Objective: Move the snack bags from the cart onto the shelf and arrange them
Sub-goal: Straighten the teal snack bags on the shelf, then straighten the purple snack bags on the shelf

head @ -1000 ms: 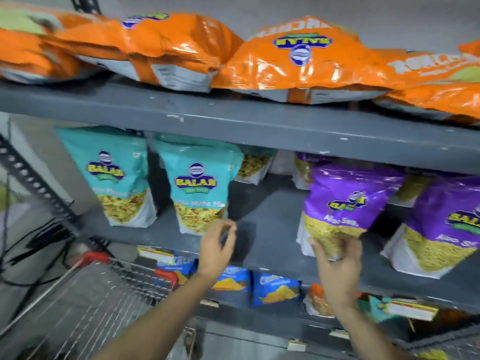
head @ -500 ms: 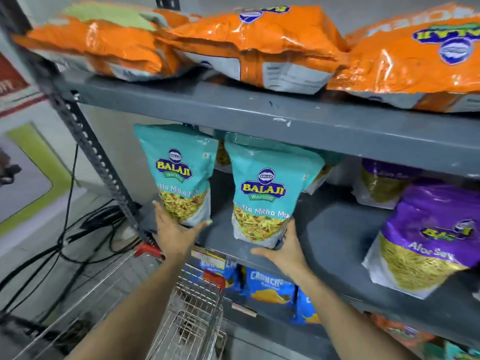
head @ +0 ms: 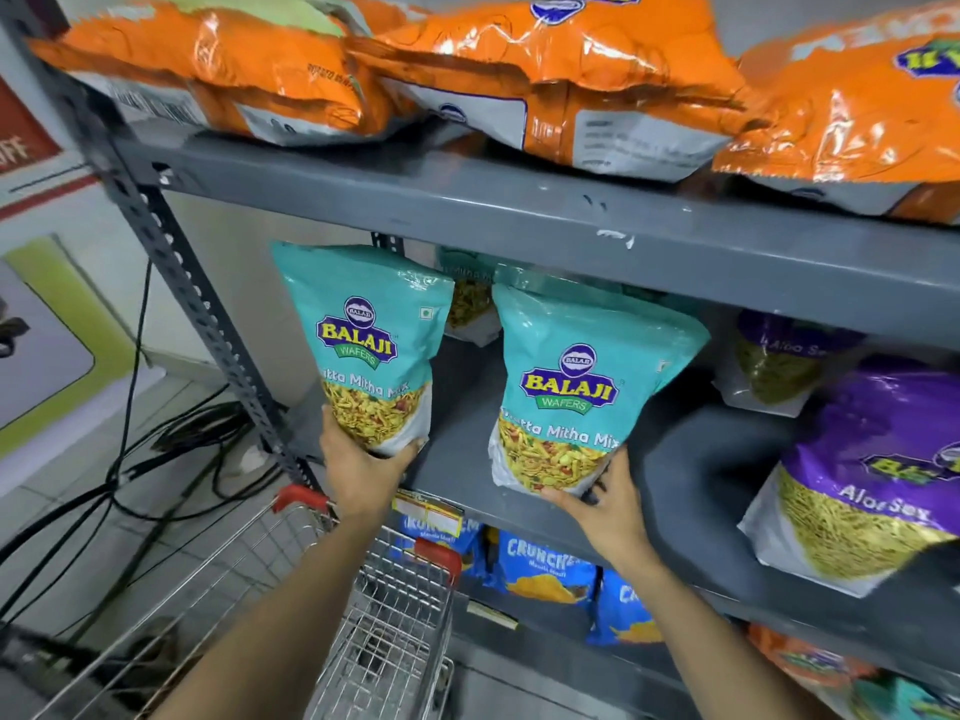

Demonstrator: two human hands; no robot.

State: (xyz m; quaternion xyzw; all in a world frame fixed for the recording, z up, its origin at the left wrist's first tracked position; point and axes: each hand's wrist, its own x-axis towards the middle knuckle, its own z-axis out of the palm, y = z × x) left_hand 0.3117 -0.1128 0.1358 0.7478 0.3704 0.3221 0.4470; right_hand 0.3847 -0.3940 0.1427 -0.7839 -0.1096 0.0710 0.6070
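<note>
Two teal snack bags stand upright on the grey middle shelf (head: 457, 475). My left hand (head: 361, 472) grips the bottom of the left teal bag (head: 363, 345) near the shelf's left end. My right hand (head: 605, 504) holds the lower right corner of the right teal bag (head: 576, 387). More teal bags (head: 470, 298) stand behind them. Purple snack bags (head: 872, 459) stand further right on the same shelf. The wire cart (head: 384, 615) with red handle ends sits below my arms, and I see no bags in it.
Orange snack bags (head: 561, 80) lie flat on the top shelf. Blue bags (head: 540, 563) fill the shelf below. The perforated upright post (head: 192, 298) marks the rack's left edge. Black cables (head: 156, 459) trail on the tiled floor at left.
The view has swung left from the purple bags to the teal ones. Both hands moved left with it and now grip the bottoms of the two teal bags.
</note>
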